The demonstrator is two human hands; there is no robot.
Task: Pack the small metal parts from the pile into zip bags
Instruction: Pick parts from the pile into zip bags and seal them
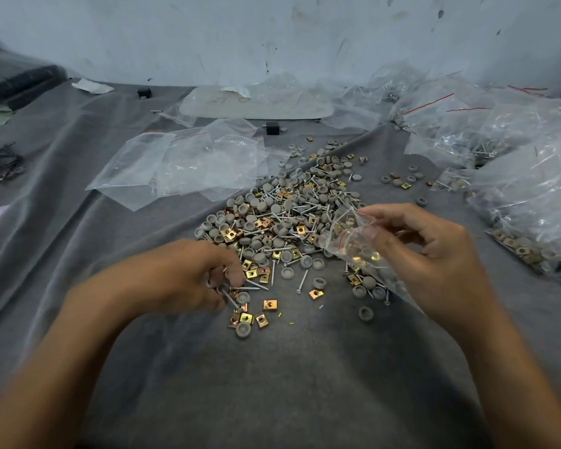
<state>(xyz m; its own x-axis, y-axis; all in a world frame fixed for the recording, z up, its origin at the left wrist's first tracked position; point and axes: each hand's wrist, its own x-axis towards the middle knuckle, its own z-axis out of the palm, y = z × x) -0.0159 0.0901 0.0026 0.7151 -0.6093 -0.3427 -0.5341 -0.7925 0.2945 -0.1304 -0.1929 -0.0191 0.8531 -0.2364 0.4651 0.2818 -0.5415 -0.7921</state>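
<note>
Surface (305, 377) draped in grey cloth. Pile (289, 218) of screws (303, 281), grey caps (276, 209) and brass-coloured square nuts (270, 304) sits at its centre, thinning toward the near edge.

Left hand (188, 273) at the pile's near-left fringe, fingers (235, 270) curled and clamped on several screws, probably gathering a set.

Right hand (434, 254) just right of the pile holds 1 zip bag (360, 251), thumb and fingers pinching its mouth. The opening is tilted toward the pile, likely so parts drop straight in; a few caps and nuts lie inside.

Empty bags (188, 163) lie flat toward the far-left, within reach. Filled bags (525, 189) are heaped along the right edge, apparently kept apart from loose stock.
</note>
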